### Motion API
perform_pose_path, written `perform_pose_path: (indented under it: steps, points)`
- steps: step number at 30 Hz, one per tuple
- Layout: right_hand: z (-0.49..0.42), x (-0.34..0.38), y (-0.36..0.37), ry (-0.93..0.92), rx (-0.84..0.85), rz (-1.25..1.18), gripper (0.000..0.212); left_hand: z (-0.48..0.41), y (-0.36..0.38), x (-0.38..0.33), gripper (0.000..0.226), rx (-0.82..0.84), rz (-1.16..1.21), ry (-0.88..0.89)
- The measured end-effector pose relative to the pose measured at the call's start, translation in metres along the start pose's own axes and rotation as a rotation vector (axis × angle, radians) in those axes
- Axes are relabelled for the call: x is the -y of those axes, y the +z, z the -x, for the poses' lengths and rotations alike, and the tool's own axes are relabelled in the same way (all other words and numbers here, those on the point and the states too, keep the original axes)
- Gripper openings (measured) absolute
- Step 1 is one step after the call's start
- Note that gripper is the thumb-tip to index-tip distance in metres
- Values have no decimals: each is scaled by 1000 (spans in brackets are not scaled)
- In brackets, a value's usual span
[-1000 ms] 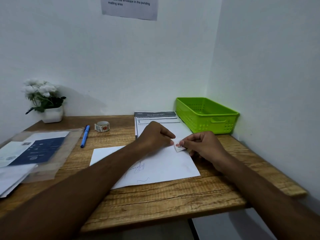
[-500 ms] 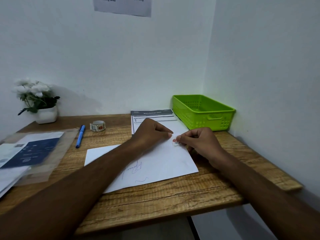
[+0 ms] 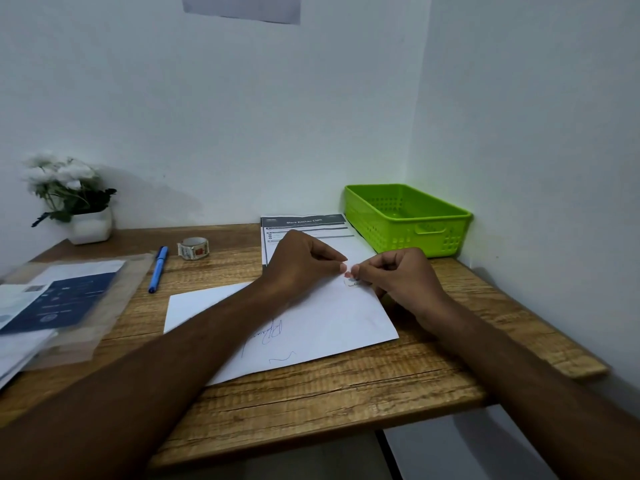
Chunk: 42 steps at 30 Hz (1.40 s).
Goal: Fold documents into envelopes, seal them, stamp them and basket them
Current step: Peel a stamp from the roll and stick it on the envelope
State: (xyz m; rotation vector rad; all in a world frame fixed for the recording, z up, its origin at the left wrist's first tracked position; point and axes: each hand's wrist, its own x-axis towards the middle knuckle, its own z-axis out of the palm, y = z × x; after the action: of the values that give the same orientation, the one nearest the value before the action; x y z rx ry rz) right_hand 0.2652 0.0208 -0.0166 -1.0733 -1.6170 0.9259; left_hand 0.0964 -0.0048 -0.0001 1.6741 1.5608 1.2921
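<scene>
Both forearms reach in from the near edge of the worktop (image 3: 311, 403) and cross the white envelope (image 3: 329, 317), which lies flat and slightly skewed. The left hand (image 3: 304, 261) hovers over the envelope's far edge, knuckles up, with its fingers curled and its thumb and forefinger pressed together just beside the stamp (image 3: 351, 281). Whether they hold the stamp's edge cannot be told. The right hand (image 3: 398, 275) rests at the envelope's far right corner, fingers curled, its thumb and forefinger pinching the upper edge of the stamp, which sits on that corner.

Beyond the envelope's far edge lies a printed document (image 3: 304, 223). The green basket (image 3: 408, 216) stands beyond the envelope's far right corner. Bare wood shows right of the envelope and along its near edge. The sticker roll (image 3: 193, 248) and blue pen (image 3: 157, 270) lie off its far left corner.
</scene>
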Motion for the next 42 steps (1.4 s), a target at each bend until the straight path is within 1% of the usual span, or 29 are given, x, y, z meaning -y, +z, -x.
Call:
perform_pose_path:
  steps: [3, 9, 15, 20, 23, 27, 30, 34, 37, 40, 42]
  points:
    - [2, 1, 0, 10, 0, 1, 10, 0, 1, 0, 10, -5, -11, 11]
    - [4, 2, -2, 54, -11, -12, 19, -1, 2, 0, 10, 2, -28, 55]
    - [3, 1, -4, 71, -18, -19, 21, -1, 3, 2, 10, 14, -47, 88]
    - [2, 0, -5, 85, -41, -48, 31, -2, 3, 4, 11, 21, -43, 104]
    - [2, -1, -5, 78, -63, -87, 33, -3, 2, 5, 11, 38, -47, 122]
    - [1, 0, -4, 145, -10, -209, 31, -4, 0, 4, 9, 59, 0, 156]
    - [0, -2, -3, 166, 47, -218, 25, -6, 0, 5, 7, 82, -1, 189]
    - [0, -4, -4, 175, 71, -206, 32, -4, 2, 6, 5, 77, -18, 188]
    - [0, -5, -5, 195, 113, -193, 33, -3, 4, 6, 14, 52, -22, 221]
    - [-1, -7, -4, 203, 124, -197, 44, -4, 5, 5, 28, 39, -49, 259]
    - [-1, -7, -4, 206, 127, -222, 43, -4, 5, 5, 31, 33, -66, 273]
